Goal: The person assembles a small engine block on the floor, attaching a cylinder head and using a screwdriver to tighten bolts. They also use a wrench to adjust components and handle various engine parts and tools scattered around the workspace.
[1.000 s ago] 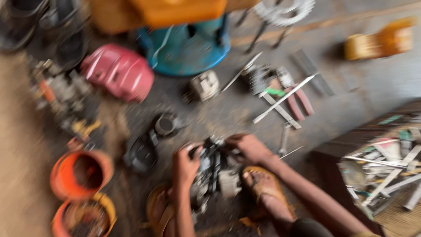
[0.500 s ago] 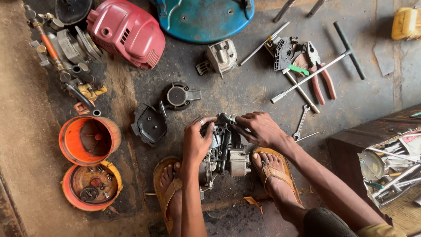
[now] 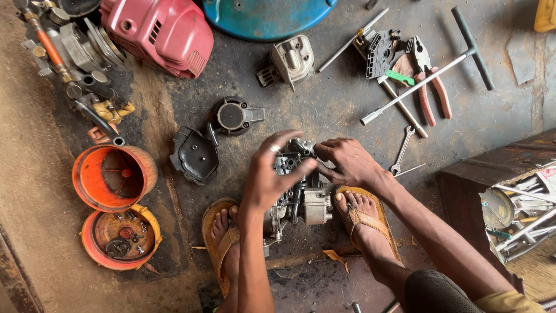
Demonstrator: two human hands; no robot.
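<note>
Both hands, the left hand and right hand, clasp the small grey engine between sandalled feet.

Left hand fingers spread, right hand curled, forearms converging, hands close together

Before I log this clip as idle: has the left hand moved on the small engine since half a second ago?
Yes. The left hand has lifted from the side of the small engine to lie across its top, nearer the right hand.
</note>
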